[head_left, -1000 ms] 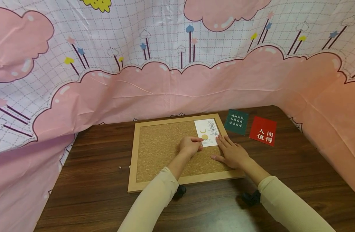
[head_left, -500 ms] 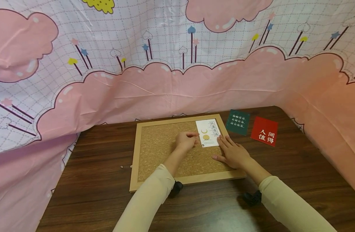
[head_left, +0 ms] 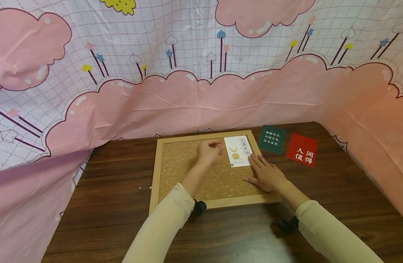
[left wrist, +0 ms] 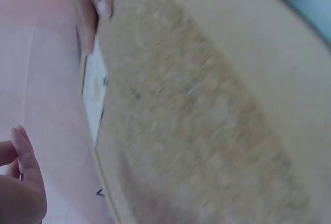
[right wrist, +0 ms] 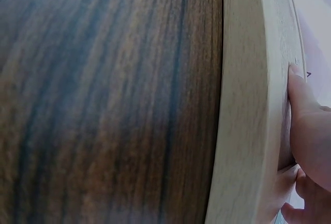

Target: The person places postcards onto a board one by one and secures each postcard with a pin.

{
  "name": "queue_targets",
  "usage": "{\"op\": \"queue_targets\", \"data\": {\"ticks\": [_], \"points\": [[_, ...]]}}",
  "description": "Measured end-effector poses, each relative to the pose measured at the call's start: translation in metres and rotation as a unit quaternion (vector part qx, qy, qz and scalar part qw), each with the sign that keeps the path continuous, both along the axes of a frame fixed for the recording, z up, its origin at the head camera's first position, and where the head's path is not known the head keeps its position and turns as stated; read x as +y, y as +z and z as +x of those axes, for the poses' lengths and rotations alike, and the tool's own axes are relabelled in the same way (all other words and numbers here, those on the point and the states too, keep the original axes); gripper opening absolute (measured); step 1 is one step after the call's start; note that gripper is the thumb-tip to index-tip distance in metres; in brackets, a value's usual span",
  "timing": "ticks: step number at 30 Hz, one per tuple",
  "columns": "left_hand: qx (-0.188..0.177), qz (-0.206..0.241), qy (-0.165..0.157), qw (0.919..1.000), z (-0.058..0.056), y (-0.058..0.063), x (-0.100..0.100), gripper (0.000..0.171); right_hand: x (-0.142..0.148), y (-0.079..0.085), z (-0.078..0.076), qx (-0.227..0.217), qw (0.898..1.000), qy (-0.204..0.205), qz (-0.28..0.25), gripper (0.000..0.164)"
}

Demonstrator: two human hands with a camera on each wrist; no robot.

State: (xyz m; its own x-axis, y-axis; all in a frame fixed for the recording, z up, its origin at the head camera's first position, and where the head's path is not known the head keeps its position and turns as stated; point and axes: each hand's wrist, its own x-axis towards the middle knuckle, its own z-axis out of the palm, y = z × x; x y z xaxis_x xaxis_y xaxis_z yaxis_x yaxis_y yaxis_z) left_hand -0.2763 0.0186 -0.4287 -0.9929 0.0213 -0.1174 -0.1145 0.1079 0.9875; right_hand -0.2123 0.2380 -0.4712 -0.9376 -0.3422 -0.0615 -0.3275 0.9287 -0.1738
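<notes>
A framed cork board (head_left: 188,175) lies on the dark table. At its upper right is a white card (head_left: 238,146) with a moon drawing and dark characters. A small round pin (head_left: 232,165) sits at the card's lower left corner. My left hand (head_left: 208,152) hovers over the cork just left of the card, fingers bent and tips close together. Whether something small is between those fingertips cannot be seen, even in the left wrist view. My right hand (head_left: 268,175) rests with straight fingers on the card's right edge and the board's wooden frame.
A green card (head_left: 272,139) and a red card (head_left: 301,149) lie right of the board. Two tiny pale bits (head_left: 140,188) are at its left. Black wrist devices show beneath both forearms. A pink patterned curtain (head_left: 201,95) surrounds the table.
My left hand has lifted from the card's lower left corner and moved up and left, exposing the round pin there. My right hand stays on the card's edge.
</notes>
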Motion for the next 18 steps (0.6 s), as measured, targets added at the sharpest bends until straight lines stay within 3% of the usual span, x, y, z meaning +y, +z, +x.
{"op": "queue_targets", "data": {"ticks": [9, 18], "points": [[0.048, -0.009, -0.003, 0.9988, -0.004, 0.029, -0.018, 0.018, -0.002, 0.004, 0.001, -0.016, 1.0, -0.005, 0.005, 0.084], [0.059, 0.012, -0.013, 0.9981, -0.004, 0.055, -0.031, 0.018, -0.001, 0.001, 0.0, -0.012, 1.0, -0.003, 0.008, 0.084]]}}
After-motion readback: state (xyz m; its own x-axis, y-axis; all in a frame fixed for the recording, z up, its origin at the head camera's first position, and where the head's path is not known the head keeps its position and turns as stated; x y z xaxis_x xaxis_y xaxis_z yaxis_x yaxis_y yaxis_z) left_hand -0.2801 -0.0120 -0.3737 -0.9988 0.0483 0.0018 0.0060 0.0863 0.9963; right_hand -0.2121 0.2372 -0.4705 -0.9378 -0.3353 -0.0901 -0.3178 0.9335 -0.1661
